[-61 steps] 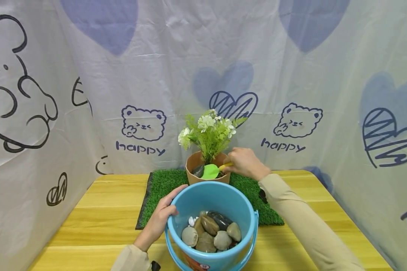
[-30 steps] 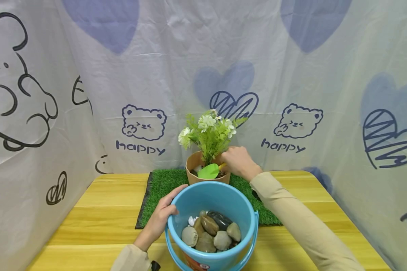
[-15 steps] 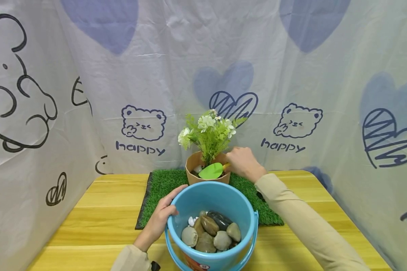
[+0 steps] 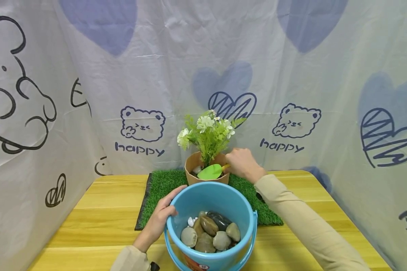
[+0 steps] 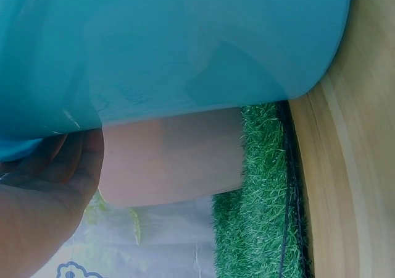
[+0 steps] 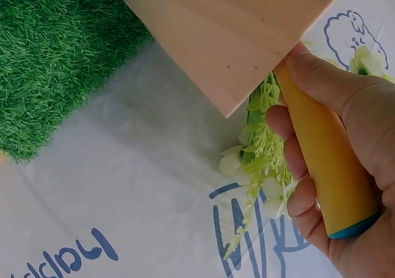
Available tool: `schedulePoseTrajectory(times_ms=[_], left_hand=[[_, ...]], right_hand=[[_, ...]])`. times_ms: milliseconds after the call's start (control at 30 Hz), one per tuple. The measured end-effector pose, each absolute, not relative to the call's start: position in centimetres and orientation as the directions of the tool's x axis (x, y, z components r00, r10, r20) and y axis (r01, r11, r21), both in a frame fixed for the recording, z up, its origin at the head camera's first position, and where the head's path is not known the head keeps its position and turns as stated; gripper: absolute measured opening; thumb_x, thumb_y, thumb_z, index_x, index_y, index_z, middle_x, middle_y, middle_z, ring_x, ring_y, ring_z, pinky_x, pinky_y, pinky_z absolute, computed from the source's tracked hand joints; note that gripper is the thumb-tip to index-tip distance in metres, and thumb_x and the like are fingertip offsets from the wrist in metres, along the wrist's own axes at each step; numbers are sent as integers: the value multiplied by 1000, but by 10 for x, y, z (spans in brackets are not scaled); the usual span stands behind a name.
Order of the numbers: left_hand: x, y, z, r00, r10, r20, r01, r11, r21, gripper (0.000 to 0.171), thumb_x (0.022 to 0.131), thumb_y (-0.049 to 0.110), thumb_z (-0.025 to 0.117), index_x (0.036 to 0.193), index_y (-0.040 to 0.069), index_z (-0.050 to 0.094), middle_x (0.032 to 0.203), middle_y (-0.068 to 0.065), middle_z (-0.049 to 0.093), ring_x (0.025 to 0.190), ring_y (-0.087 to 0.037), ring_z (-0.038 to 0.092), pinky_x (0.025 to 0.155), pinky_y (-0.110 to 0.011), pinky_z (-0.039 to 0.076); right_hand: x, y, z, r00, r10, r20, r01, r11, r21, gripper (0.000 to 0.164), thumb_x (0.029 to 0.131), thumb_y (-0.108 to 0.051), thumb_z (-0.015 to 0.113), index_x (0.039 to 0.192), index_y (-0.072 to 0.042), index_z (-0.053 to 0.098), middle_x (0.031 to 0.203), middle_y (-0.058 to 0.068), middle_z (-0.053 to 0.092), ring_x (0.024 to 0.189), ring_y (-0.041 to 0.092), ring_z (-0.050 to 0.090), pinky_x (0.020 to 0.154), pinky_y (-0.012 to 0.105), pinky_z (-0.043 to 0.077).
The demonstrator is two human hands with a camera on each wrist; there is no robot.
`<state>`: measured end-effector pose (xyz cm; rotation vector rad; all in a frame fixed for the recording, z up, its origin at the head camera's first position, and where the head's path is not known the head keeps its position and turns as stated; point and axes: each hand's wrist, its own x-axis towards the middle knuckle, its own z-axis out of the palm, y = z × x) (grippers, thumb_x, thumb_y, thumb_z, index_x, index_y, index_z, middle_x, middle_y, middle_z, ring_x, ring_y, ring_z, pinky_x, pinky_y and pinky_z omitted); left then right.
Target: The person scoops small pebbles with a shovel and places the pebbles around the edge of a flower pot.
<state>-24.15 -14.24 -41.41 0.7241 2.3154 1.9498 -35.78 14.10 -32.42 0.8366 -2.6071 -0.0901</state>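
My right hand (image 4: 244, 163) grips the yellow handle (image 6: 327, 160) of a small garden trowel, fingers curled round it. The trowel's green blade (image 4: 210, 172) lies inside the brown flower pot (image 4: 208, 180), at its front. White flowers with light green leaves (image 4: 208, 131) stand in that pot, and a pale stone (image 4: 198, 169) shows left of the blade. With my left hand (image 4: 161, 214) I hold the left rim of a blue bucket (image 4: 211, 188), thumb over the edge. Several smooth stones (image 4: 205, 242), brown, grey and black, sit in the bucket.
A green artificial grass mat (image 4: 166, 180) lies under the pot on the wooden table (image 4: 115, 203), partly behind the bucket. The bucket's handle (image 4: 251, 248) hangs down at its front. A printed white cloth (image 4: 149, 86) encloses the back and sides.
The trowel's blade dipped left and down, then came back slightly right. A dark stone seen left of the blade earlier no longer shows there; a pale stone does. My left hand stayed put.
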Motion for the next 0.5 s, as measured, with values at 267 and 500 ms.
schedulePoseTrajectory(times_ms=[267,500], left_hand=[[-241,-143,-414,-890,365,273,328,97,940,75,77,3,40,151,17,37,148,-19,45,125,-40,52,90,-42,48],[-241,-142,-415,-890,365,272,325,93,941,75,77,3,39,151,17,37,149,-18,44,125,-40,52,91,-43,48]], right_hand=[[-358,139,-326,-725,-587,362,-556,808,197,21,76,-36,81,81,-17,76,70,0,67,64,18,57,56,38,49],[-359,140,-327,-729,-583,358,-550,811,199,21,76,-37,81,80,-17,76,69,-1,66,62,17,55,54,36,48]])
